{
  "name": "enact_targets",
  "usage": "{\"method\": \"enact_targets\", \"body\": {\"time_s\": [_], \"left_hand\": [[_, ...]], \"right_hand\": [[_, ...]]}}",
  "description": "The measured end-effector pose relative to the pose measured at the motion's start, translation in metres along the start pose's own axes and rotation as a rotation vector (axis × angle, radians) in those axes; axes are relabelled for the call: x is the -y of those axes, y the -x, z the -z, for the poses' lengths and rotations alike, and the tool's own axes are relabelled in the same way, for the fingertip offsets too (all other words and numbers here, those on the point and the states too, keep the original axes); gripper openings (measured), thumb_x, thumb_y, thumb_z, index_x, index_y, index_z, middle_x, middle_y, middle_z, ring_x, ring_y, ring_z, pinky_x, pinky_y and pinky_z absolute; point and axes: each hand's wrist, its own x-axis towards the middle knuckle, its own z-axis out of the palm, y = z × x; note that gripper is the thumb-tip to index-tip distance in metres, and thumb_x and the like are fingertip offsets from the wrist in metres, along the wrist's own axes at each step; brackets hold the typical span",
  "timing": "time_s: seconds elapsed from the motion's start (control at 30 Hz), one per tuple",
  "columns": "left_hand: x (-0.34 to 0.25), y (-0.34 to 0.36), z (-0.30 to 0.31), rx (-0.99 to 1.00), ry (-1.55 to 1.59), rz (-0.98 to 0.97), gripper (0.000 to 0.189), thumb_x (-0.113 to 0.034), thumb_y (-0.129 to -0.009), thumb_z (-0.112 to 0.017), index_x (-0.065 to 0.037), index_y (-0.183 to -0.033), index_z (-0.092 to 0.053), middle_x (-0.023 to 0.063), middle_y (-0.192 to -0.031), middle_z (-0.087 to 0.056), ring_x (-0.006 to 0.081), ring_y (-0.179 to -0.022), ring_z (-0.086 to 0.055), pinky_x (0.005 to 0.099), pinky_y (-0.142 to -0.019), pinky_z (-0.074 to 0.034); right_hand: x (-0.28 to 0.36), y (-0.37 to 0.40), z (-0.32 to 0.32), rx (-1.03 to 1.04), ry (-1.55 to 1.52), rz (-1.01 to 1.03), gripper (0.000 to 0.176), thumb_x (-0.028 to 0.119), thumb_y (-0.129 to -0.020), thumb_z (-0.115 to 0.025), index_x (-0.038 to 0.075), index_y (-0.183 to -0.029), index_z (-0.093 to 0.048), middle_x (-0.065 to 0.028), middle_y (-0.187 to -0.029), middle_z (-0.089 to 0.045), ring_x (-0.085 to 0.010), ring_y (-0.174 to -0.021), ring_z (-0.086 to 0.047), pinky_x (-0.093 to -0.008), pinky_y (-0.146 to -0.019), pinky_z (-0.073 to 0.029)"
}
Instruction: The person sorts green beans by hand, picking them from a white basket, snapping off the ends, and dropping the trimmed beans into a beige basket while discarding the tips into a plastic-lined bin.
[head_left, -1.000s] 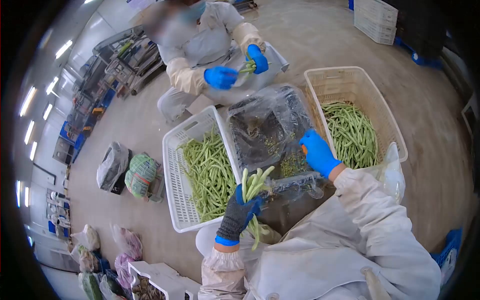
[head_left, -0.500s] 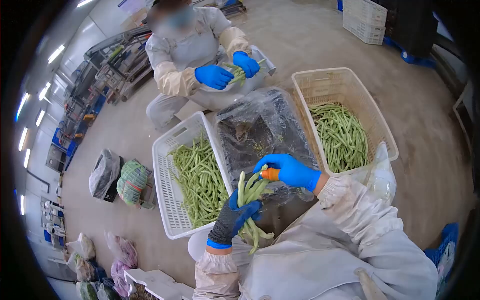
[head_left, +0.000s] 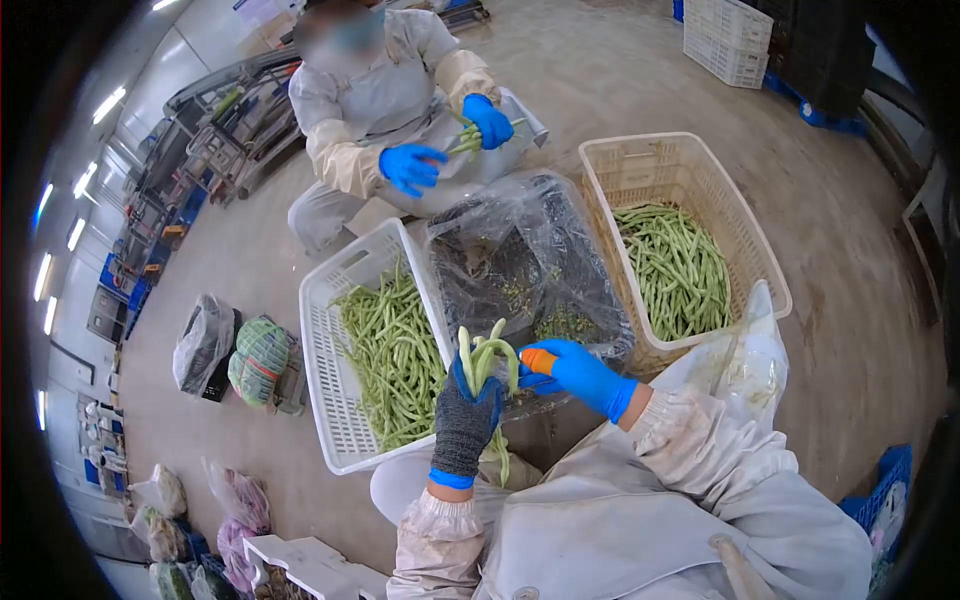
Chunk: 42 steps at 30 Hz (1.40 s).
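1. Head view: the left hand (head_left: 465, 420), in a grey knit glove with blue fingertips, is closed tight around a bunch of green beans (head_left: 484, 355). The bunch is held upright, its upper ends standing above the fist and its lower ends hanging below it.
2. The right hand (head_left: 575, 372), in a blue glove, is curled and pinched on the upper ends of the same bunch. An orange piece (head_left: 538, 360) sits at its thumb tip, touching the beans. Whether it is worn or merely held cannot be told.
3. The bunch is in front of the person's chest, over the near edge of a black bin lined with clear plastic (head_left: 570, 240). Green trimmings lie scattered on the bin's bottom.
4. A white crate (head_left: 335, 420) stands against the bin's left side, heaped with loose green beans.
5. A cream crate (head_left: 640, 165) stands against the bin's right side. Its beans lie mostly toward the near end.
6. A co-worker crouches at the bin's far edge in pale work clothing and blue gloves. One gloved hand (head_left: 488, 120) grips a small bunch of beans (head_left: 462, 142), and the other gloved hand (head_left: 410, 166) is just beside it.
7. On the floor, left of the white crate, are a dark plastic bag (head_left: 203, 340) and a netted bundle (head_left: 260, 355), touching each other.
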Motion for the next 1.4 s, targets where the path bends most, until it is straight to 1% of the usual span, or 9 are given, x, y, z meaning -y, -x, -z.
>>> {"method": "enact_targets", "body": {"time_s": [0.07, 0.27, 0.37, 0.43, 0.57, 0.73, 0.8, 1.0, 1.4], "left_hand": [[-0.001, 0.000, 0.002, 0.036, 0.135, 0.185, 0.061, -0.012, -0.081, -0.059, -0.003, -0.136, -0.036, 0.0209, -0.116, -0.057, 0.0328, -0.100, -0.060, 0.0378, -0.082, -0.049], [0.001, 0.001, -0.001, -0.068, 0.183, 0.179, 0.054, -0.010, -0.081, -0.060, -0.001, -0.130, -0.041, 0.0193, -0.111, -0.061, 0.0314, -0.093, -0.063, 0.0373, -0.076, -0.051], [0.016, 0.003, -0.008, -0.075, 0.179, 0.040, 0.050, -0.004, -0.083, -0.060, -0.002, -0.129, -0.041, 0.0087, -0.097, -0.060, 0.0112, -0.070, -0.059, 0.0246, -0.058, -0.050], [0.006, 0.009, 0.001, 0.020, 0.297, 0.157, 0.050, -0.004, -0.082, -0.061, -0.002, -0.128, -0.042, 0.0087, -0.097, -0.060, 0.0118, -0.071, -0.059, 0.0250, -0.058, -0.050], [-0.001, 0.022, 0.014, 0.193, 0.569, 0.272, 0.050, -0.007, -0.080, -0.064, 0.002, -0.125, -0.045, 0.0087, -0.092, -0.061, 0.0127, -0.066, -0.059, 0.0259, -0.058, -0.051], [0.006, 0.010, 0.026, -0.039, 0.910, 0.218, 0.055, -0.009, -0.082, -0.064, 0.002, -0.130, -0.041, 0.0064, -0.093, -0.058, 0.0130, -0.076, -0.059, 0.0269, -0.063, -0.052], [-0.024, 0.003, 0.017, -0.081, 0.898, 0.201, 0.057, -0.009, -0.082, -0.063, 0.001, -0.132, -0.038, 0.0081, -0.101, -0.058, 0.0143, -0.083, -0.060, 0.0275, -0.066, -0.052], [-0.031, 0.004, -0.012, 0.058, 0.857, 0.170, 0.064, -0.001, -0.079, -0.064, 0.001, -0.134, -0.033, 0.0134, -0.115, -0.055, 0.0166, -0.092, -0.061, 0.0273, -0.065, -0.054], [-0.031, 0.007, -0.005, -0.014, 0.671, 0.147, 0.067, -0.004, -0.076, -0.066, 0.000, -0.135, -0.033, 0.0129, -0.116, -0.055, 0.0164, -0.092, -0.060, 0.0261, -0.072, -0.052]], "right_hand": [[-0.005, 0.003, -0.003, -0.012, 0.048, -0.024, 0.037, 0.030, -0.093, -0.052, 0.003, -0.118, -0.055, -0.0104, -0.104, -0.064, -0.0198, -0.097, -0.062, -0.0318, -0.082, -0.049], [-0.024, 0.003, -0.022, 0.062, -0.095, -0.015, 0.032, 0.027, -0.092, -0.055, 0.003, -0.113, -0.058, -0.0088, -0.100, -0.064, -0.0174, -0.093, -0.062, -0.0316, -0.079, -0.049], [-0.030, -0.014, -0.017, -0.049, 0.010, 0.185, 0.025, 0.020, -0.090, -0.056, 0.002, -0.105, -0.061, -0.0075, -0.089, -0.066, -0.0155, -0.078, -0.061, -0.0302, -0.070, -0.049], [-0.015, -0.026, 0.000, -0.286, 0.331, 0.589, 0.020, 0.016, -0.089, -0.057, 0.001, -0.101, -0.062, -0.0089, -0.082, -0.065, -0.0160, -0.073, -0.059, -0.0307, -0.067, -0.047], [0.037, -0.034, 0.050, -0.624, 0.520, 0.922, 0.020, 0.016, -0.087, -0.057, 0.001, -0.100, -0.061, -0.0145, -0.082, -0.063, -0.0244, -0.073, -0.060, -0.0347, -0.068, -0.048], [0.080, 0.005, 0.077, -0.449, 0.961, 0.808, 0.020, 0.016, -0.086, -0.057, 0.004, -0.101, -0.062, -0.0189, -0.090, -0.064, -0.0329, -0.083, -0.062, -0.0386, -0.070, -0.048], [0.076, 0.013, 0.051, -0.078, 1.200, 0.773, 0.022, 0.016, -0.086, -0.056, 0.004, -0.104, -0.061, -0.0184, -0.091, -0.063, -0.0339, -0.084, -0.062, -0.0393, -0.071, -0.048], [0.059, 0.015, 0.008, 0.156, 0.954, 0.538, 0.023, 0.016, -0.086, -0.056, 0.004, -0.106, -0.061, -0.0186, -0.096, -0.062, -0.0363, -0.085, -0.060, -0.0414, -0.073, -0.048], [0.053, 0.013, 0.010, 0.086, 1.151, 0.656, 0.018, 0.017, -0.088, -0.052, 0.005, -0.100, -0.059, -0.0159, -0.094, -0.061, -0.0361, -0.084, -0.059, -0.0428, -0.072, -0.047]]}}
